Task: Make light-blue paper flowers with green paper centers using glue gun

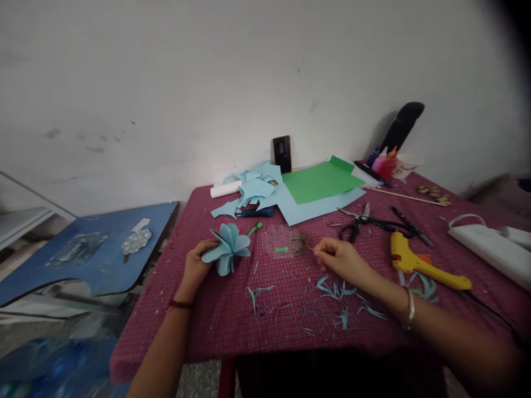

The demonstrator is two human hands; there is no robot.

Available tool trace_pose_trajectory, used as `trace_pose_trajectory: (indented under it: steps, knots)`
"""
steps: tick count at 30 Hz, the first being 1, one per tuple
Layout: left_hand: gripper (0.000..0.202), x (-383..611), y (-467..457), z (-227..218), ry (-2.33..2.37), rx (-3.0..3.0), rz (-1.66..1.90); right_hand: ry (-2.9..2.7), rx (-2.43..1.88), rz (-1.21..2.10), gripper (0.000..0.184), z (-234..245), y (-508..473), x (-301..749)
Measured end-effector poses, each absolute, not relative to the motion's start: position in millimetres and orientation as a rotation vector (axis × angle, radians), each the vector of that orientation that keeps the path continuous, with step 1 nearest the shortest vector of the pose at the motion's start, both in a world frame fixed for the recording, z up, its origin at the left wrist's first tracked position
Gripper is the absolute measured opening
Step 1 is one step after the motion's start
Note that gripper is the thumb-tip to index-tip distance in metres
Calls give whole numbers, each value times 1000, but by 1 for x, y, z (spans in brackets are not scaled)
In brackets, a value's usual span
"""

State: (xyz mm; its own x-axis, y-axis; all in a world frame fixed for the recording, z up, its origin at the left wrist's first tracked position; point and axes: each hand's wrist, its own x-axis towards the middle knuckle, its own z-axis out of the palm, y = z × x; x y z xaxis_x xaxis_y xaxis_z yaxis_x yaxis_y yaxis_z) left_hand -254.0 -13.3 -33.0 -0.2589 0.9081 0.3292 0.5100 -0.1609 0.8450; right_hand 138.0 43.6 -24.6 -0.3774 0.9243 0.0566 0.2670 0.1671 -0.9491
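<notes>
1 table w/ red-checked cloth [224,320] fills the centre; 1 blue table [112,271] stands to its left. At the back of the cloth, 1 green sheet [319,182] lies partly over 1 lt. blue sheet [298,210]. Right side: 1 yellow glue gun [431,271], nozzle end toward the left, and, beyond it, 1 pr. of scissors [365,220], blades apart.

2 hands, 1 person. Right hand [338,257]: thumb & fingertips pressed together above the cloth; can't tell if anything thin is pinched btwn. them. Left hand [197,262]: fingers curled round the left side of 1 lt. blue paper flower [226,249], front-left of table. Flower's open face points toward viewer & a bit right; outline approx. round, so long axis can't be told.

Smaller: 1 dark phone [282,155] leaning on the wall; 3 small bottles [389,163] back right; 1 green strip [257,226] just beyond the petals, unclear if attached; blue scraps [334,287], too many to count, near right hand.
</notes>
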Motion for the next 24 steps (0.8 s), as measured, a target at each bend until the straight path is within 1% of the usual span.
trace_pose_trajectory:
  steps: [4, 9, 14, 17, 19, 22, 23, 24]
  knots:
    - [19, -251, -14, -33, 1721, 1621, 1395, -1918, -1146, 1176, 20, -25, 34, 140]
    - [19, -250, -14, -35, 1692, 1642, 1400, -2165, -1151, 948, 37, -25, 23, 143]
    - [19, -249, -13, -35, 1689, 1630, 1400, -2244, -1127, 930, 44, -28, 18, 145]
    - [18, -250, -12, -35, 1688, 1604, 1409, -2235, -1128, 903, 39, -30, 17, 146]
    - [18, -250, -11, -36, 1690, 1574, 1422, -2206, -1130, 914, 29, -33, 16, 147]
    - [22, -253, -13, -36, 1711, 1508, 1474, -2128, -1103, 1031, 9, -38, 16, 146]
    - [24, -254, -14, -36, 1720, 1482, 1499, -2104, -1087, 1069, 5, -39, 16, 146]
    - [26, -255, -16, -35, 1728, 1455, 1524, -2087, -1071, 1094, 6, -40, 16, 145]
